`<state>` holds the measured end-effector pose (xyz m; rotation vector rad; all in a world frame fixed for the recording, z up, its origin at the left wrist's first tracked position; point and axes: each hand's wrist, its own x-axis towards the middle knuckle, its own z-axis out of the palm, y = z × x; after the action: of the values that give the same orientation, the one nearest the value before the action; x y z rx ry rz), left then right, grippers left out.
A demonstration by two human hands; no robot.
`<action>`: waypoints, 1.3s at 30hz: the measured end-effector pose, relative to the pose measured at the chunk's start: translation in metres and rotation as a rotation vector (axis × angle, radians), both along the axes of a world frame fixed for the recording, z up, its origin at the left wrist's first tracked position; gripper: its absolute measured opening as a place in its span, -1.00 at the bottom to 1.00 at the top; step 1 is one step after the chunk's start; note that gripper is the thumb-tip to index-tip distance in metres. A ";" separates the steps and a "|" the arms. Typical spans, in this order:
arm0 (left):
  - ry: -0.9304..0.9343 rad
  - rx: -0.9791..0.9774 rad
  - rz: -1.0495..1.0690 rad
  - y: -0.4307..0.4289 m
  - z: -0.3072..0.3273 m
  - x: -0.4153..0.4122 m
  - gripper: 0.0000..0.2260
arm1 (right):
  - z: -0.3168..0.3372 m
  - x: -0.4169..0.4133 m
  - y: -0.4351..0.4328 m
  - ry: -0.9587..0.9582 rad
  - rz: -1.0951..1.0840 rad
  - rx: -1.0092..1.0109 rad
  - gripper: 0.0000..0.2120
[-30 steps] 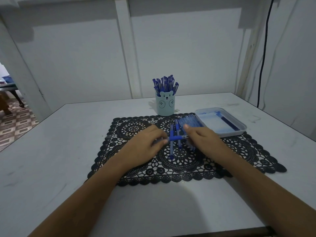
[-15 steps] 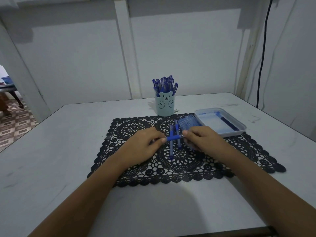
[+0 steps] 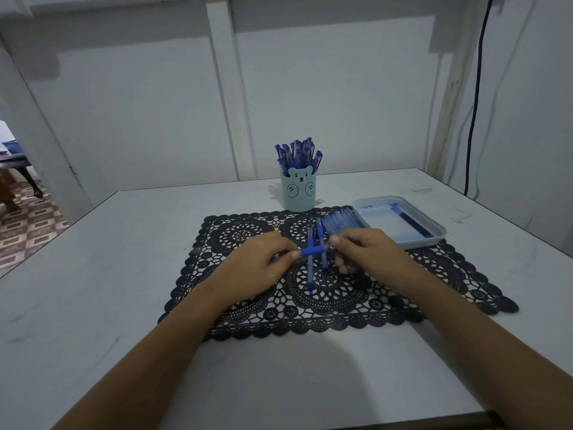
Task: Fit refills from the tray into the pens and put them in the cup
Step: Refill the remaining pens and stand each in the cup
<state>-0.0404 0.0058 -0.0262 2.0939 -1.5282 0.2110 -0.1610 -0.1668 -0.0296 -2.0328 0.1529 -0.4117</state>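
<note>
White table top (image 3: 93, 274) fills most of the frame. A black lace mat (image 3: 235, 234) lies on it in the middle. Our two hands meet over the middle of the mat. The left hand (image 3: 257, 265) comes in from the lower left and the right hand (image 3: 369, 252) from the lower right.

At the right of the frame, a pale tray (image 3: 418, 243) sits on the mat's far corner. It holds one dark blue stick (image 3: 414, 224), likely a refill. A light blue cup (image 3: 298, 193) stands just past the mat's far edge, above our hands in the frame. It is full of blue pens (image 3: 297, 153). A row of pens (image 3: 341, 223) lies on the mat just beside the tray. Two loose pens (image 3: 310, 276) lie on the mat under our hands, pointing up and down the frame.

We hold one pen (image 3: 311, 252) between both hands. The left fingers pinch its left end and the right fingers pinch its right end. Its long side runs left to right.

We think we are joining its two parts. We cannot tell if a refill is inside. Next it must go into the cup, straight up the frame from our fingers. Both hands look about as near, and the pen must first be turned to stand upright.

We can read no words. The cup shows only a bear face.
</note>
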 end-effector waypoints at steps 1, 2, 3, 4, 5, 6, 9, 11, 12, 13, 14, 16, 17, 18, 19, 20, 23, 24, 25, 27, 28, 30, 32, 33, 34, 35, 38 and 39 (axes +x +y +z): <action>0.004 0.001 0.002 0.000 0.000 0.000 -0.87 | 0.000 0.000 0.000 -0.012 -0.010 -0.002 -0.86; 0.010 0.005 0.005 0.000 -0.001 0.000 -0.86 | 0.000 0.000 -0.001 -0.024 -0.022 -0.011 -0.88; 0.019 0.009 0.011 0.000 -0.001 0.001 -0.85 | 0.000 0.000 -0.002 -0.037 -0.033 -0.024 -0.90; 0.033 0.013 0.020 0.000 0.000 0.002 -0.85 | 0.000 0.000 -0.003 -0.053 -0.043 -0.028 -0.90; 0.050 0.014 0.032 0.001 0.000 0.003 -0.84 | 0.000 0.000 -0.004 -0.072 -0.059 -0.032 -0.88; 0.064 0.014 0.047 0.001 0.001 0.004 -0.83 | -0.001 0.001 -0.006 -0.087 -0.083 -0.037 -0.87; 0.094 0.020 0.107 0.004 0.001 0.011 -0.82 | -0.002 0.001 -0.010 -0.081 -0.149 -0.087 -0.87; 0.100 0.025 0.134 0.005 -0.001 0.014 -0.82 | -0.002 0.000 -0.010 0.006 -0.139 -0.274 -0.90; 0.102 0.028 0.140 0.005 -0.001 0.015 -0.82 | -0.002 -0.001 -0.009 0.059 -0.109 -0.376 -0.92; 0.105 0.031 0.142 0.005 -0.002 0.016 -0.82 | -0.003 -0.001 -0.009 0.104 -0.068 -0.468 -0.93; 0.108 0.031 0.143 0.005 -0.002 0.015 -0.83 | -0.003 -0.001 -0.008 0.133 -0.022 -0.545 -0.94; 0.109 0.030 0.138 0.005 -0.002 0.015 -0.83 | -0.006 0.000 -0.006 0.157 0.038 -0.633 -0.89; 0.103 0.031 0.134 0.005 -0.002 0.014 -0.83 | -0.007 0.000 -0.005 0.157 0.047 -0.646 -0.86; 0.092 0.033 0.129 0.005 -0.002 0.014 -0.83 | -0.008 0.000 -0.004 0.149 0.049 -0.649 -0.84; 0.082 0.035 0.123 0.004 -0.002 0.014 -0.83 | -0.008 0.000 -0.002 0.136 0.048 -0.644 -0.82; 0.075 0.033 0.117 0.004 -0.002 0.013 -0.83 | -0.008 0.000 -0.001 0.125 0.046 -0.626 -0.81; 0.068 0.029 0.107 0.004 -0.002 0.013 -0.82 | -0.007 -0.001 -0.002 0.122 0.040 -0.520 -0.78; 0.067 0.027 0.104 0.004 -0.002 0.013 -0.82 | -0.006 -0.002 -0.003 0.116 0.027 -0.494 -0.79; 0.067 0.025 0.102 0.004 -0.002 0.013 -0.82 | -0.006 -0.002 -0.004 0.100 0.001 -0.480 -0.81; 0.066 0.020 0.100 0.003 -0.002 0.012 -0.83 | -0.004 -0.001 -0.005 0.041 -0.079 -0.446 -0.85; 0.064 0.018 0.098 0.002 -0.002 0.011 -0.83 | -0.004 0.000 -0.004 0.009 -0.121 -0.407 -0.88; 0.064 0.011 0.085 0.001 -0.002 0.009 -0.85 | -0.002 0.001 -0.002 -0.037 -0.161 -0.294 -0.90; 0.064 0.006 0.066 0.001 -0.002 0.008 -0.85 | -0.001 0.001 0.000 -0.060 -0.139 -0.191 -0.90; 0.063 0.006 0.057 0.001 -0.002 0.007 -0.85 | 0.000 0.001 0.000 -0.057 -0.118 -0.166 -0.92; 0.061 0.008 0.050 0.001 -0.003 0.007 -0.85 | 0.000 0.001 -0.001 -0.043 -0.100 -0.160 -0.95; 0.062 0.012 0.047 0.001 -0.003 0.007 -0.86 | 0.000 0.001 -0.002 -0.030 -0.089 -0.165 -0.96; 0.077 0.014 0.047 0.001 -0.004 0.008 -0.86 | 0.000 0.001 -0.007 -0.015 -0.141 -0.095 -0.92; 0.085 0.009 0.060 0.002 -0.004 0.010 -0.86 | 0.000 0.002 -0.010 -0.035 -0.179 -0.021 -0.90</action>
<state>-0.0307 0.0080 -0.0298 2.1291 -1.4208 0.1354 -0.1591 -0.1771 -0.0298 -2.0381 0.3118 -0.5627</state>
